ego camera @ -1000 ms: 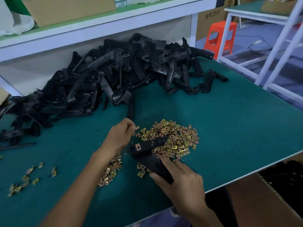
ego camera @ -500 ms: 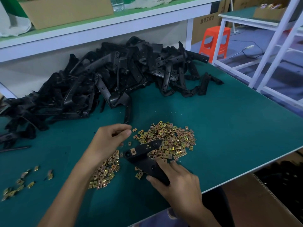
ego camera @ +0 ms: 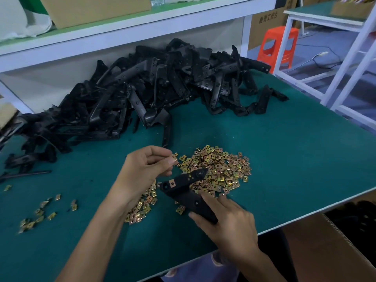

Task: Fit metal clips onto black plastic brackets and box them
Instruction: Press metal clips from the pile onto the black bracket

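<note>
So from where I'm standing, the right hand (ego camera: 230, 220) has its fingers wrapped round the lower end of one angled black plastic bracket (ego camera: 183, 189). It's holding the bracket just above the table, with the far tip poking out over the clips. The left hand (ego camera: 146, 169) is curled up right beside the bracket's top end. Its thumb and forefinger pinch a single small brass-coloured metal clip (ego camera: 175, 156), close to the bracket but not touching it. One clip looks already seated near the bracket's upper corner.

All of this is over a dark green table mat (ego camera: 295, 159) with a pale edge. Behind it there's a white shelf (ego camera: 122, 35) with a brown cardboard box (ego camera: 97, 9) on top. Off to the right are an orange plastic stool (ego camera: 277, 45) and a white metal frame table (ego camera: 325, 19). A cardboard carton (ego camera: 335, 251) sits below the table's near edge.

Counts: one bracket in hand, one clip pinched, one stool. Loose clips lie in three patches:
- the big heap of clips (ego camera: 221, 169)
- a smaller bunch (ego camera: 142, 208) under the left wrist
- a thin scatter (ego camera: 38, 214) far left

Way too many to count, same for the tangled pile of black brackets (ego camera: 152, 92) at the back.
</note>
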The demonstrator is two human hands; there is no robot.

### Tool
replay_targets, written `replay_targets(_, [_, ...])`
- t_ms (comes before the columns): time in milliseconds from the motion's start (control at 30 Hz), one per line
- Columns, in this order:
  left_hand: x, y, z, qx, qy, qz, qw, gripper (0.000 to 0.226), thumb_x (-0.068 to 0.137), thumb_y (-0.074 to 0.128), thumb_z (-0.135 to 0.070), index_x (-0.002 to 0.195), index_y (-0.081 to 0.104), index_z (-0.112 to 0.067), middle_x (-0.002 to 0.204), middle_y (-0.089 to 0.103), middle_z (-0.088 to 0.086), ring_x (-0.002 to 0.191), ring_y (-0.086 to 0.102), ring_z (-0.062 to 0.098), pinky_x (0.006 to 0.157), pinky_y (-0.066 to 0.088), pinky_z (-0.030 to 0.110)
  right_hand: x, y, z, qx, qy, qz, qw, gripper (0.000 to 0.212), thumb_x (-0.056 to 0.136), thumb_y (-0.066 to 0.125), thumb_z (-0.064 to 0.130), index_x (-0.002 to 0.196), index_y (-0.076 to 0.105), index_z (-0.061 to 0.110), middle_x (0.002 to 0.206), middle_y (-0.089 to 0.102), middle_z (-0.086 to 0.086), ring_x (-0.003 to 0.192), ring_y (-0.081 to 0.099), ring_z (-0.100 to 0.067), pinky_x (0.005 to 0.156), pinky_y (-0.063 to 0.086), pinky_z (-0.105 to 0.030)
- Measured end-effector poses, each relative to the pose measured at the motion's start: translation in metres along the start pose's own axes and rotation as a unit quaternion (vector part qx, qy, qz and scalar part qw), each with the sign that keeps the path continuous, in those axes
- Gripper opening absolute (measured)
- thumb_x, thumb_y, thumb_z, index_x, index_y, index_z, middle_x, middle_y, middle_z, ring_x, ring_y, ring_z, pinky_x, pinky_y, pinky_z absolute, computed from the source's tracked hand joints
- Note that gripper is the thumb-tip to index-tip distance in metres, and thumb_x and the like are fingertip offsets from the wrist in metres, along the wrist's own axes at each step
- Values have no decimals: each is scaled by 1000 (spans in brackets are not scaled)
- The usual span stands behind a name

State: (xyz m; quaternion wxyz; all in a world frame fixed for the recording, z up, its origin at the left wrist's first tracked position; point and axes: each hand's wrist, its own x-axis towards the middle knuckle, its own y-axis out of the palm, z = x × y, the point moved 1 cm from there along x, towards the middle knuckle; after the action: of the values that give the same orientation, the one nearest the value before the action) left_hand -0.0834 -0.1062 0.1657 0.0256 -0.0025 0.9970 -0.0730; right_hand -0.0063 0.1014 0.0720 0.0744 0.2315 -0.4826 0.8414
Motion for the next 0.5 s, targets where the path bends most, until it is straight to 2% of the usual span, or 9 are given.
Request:
replay_targets(67, [-2, 0, 0, 2, 8, 14, 1000, 12, 86, 76, -14, 95, 78, -21, 93, 77, 4, 84, 73, 15, 75, 58, 21, 0, -1, 0, -3, 2, 0, 1000, 49, 84, 52, 69, 115, 72, 37, 73, 61, 13, 68, 64, -14, 47, 43, -24])
replay_targets(167, [-3, 1, 2, 43, 18, 20, 999, 32, 97, 60, -6, 96, 80, -31, 86, 73, -13, 80, 66, 6, 79, 56, 21, 0, 0, 0, -1, 2, 2, 1000, 49, 84, 53, 69, 117, 71, 37, 74, 61, 13, 66, 64, -15, 46, 45, -26])
replay_targets(267, [-5, 3, 1, 92, 25, 32, 995, 37, 104, 50, -13, 104, 76, -41, 83, 66, -22, 80, 62, 4, 81, 55, 26, -1, 1, 0, 0, -2, 5, 1000, 49, 84, 53, 69, 117, 71, 37, 74, 60, 12, 66, 64, -16, 46, 45, -28])
replay_targets(367, [-8, 6, 0, 166, 39, 39, 985, 34, 105, 49, -20, 101, 69, -47, 89, 66, -20, 83, 64, 2, 82, 55, 25, -1, 1, 0, -3, 0, 7, 1000, 48, 84, 54, 69, 116, 71, 37, 73, 59, 12, 66, 63, -16, 47, 42, -26])
replay_targets(500, [-11, 13, -4, 207, 40, 57, 976, 31, 106, 46, -19, 95, 66, -40, 91, 66, -6, 84, 64, 7, 81, 55, 31, -1, 2, 0, -5, -1, 2, 1000, 50, 84, 53, 70, 116, 72, 36, 73, 60, 12, 66, 63, -15, 47, 42, -26])
